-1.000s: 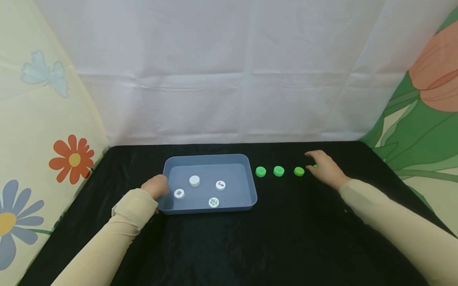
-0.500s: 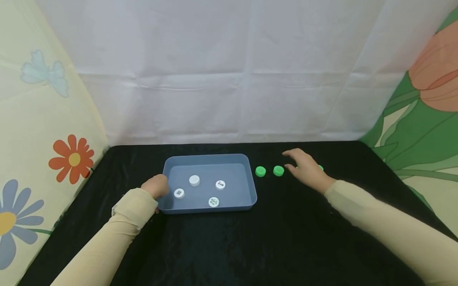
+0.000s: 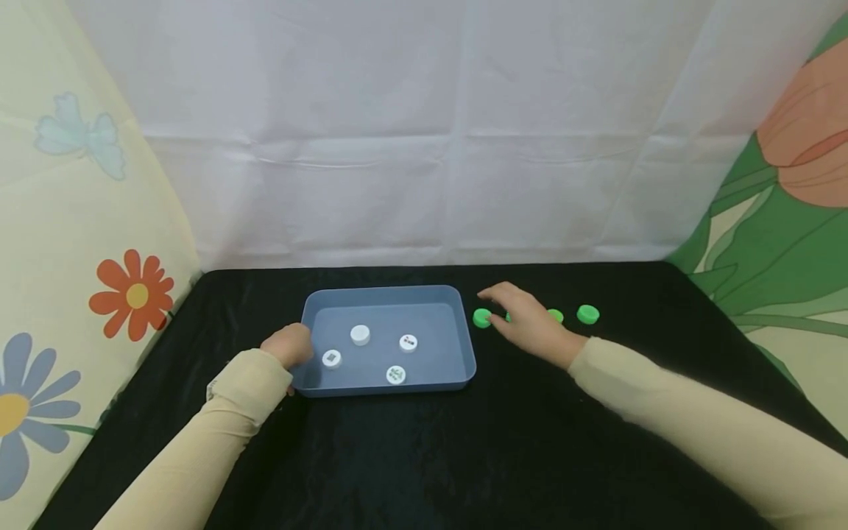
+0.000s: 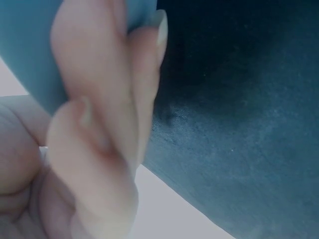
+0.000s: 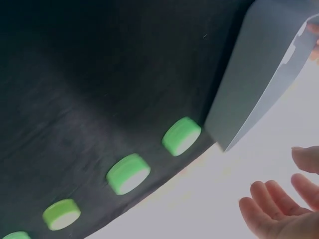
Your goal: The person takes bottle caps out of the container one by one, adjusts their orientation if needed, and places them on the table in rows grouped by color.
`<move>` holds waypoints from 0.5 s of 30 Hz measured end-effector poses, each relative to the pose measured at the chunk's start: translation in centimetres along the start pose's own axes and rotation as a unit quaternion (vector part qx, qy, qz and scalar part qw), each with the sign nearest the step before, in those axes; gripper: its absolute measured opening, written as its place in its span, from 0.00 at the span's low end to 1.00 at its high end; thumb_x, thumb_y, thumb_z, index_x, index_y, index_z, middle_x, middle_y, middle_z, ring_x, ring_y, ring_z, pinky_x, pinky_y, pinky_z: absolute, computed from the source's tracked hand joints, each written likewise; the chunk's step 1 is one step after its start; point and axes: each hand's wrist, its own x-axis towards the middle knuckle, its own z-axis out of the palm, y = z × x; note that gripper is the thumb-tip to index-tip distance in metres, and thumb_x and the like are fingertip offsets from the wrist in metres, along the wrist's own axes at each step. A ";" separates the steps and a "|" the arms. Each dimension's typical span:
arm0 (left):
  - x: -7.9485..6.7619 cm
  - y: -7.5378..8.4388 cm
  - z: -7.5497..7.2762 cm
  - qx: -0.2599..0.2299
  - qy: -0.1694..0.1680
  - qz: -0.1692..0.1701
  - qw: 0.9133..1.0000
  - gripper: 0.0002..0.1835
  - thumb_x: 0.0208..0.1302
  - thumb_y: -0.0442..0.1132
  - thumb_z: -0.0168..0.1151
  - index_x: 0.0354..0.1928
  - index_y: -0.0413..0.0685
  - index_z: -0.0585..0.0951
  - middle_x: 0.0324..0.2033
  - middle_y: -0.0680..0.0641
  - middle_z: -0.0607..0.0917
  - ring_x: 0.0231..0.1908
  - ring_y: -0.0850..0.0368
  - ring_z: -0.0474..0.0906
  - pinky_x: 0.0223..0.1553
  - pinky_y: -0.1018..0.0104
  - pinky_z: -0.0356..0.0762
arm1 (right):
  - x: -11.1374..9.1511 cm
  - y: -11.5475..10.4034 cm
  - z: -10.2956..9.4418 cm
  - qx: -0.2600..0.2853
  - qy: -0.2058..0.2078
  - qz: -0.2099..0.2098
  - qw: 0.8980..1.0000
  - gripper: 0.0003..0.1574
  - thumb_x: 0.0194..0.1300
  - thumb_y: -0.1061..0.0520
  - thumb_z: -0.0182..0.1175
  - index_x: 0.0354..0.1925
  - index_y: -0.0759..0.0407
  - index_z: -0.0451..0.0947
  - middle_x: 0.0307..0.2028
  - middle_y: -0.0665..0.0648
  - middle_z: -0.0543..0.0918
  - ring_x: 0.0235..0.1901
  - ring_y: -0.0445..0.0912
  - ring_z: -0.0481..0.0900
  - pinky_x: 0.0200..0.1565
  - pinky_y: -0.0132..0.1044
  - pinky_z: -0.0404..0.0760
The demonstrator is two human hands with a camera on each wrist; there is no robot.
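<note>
At the left end of a blue-grey tray (image 3: 433, 320), my left hand (image 3: 288, 346) grips the rim; curled fingers (image 4: 99, 64) lie against the tray wall in the left wrist view. Inside the tray are several round white pieces like bottle caps, among them a plain one (image 3: 360, 336) and one with a green print (image 3: 395, 375). My right hand (image 3: 530, 324) is above a row of green caps right of the tray, thumb and fingers spread with nothing between them. Its thumb tip overlaps the leftmost green cap (image 3: 481, 318); the second cap (image 5: 128, 174) is mostly hidden behind the hand in the head view.
A yellower green cap (image 3: 555, 315) and the rightmost green cap (image 3: 587, 314) lie farther right along the row. Black cloth (image 3: 424, 456) covers the table. A white curtain (image 3: 424, 147) hangs behind it, with flower-printed cloths (image 3: 59, 221) at the sides.
My right hand has moved left along the row, from the rightmost green cap to the one nearest the tray. The caps stay in place, and my left hand holds still on the tray.
</note>
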 end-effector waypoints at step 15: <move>-0.3 0.0 -0.1 0.001 0.009 0.018 1.000 0.11 0.65 0.25 0.50 0.46 0.24 0.74 0.36 0.34 0.76 0.30 0.44 0.79 0.20 0.60 0.81 | 1.3 -2.5 2.5 0.012 -0.043 -0.049 0.998 0.22 0.62 0.69 0.64 0.54 0.73 0.74 0.50 0.66 0.77 0.51 0.58 0.77 0.49 0.47 0.80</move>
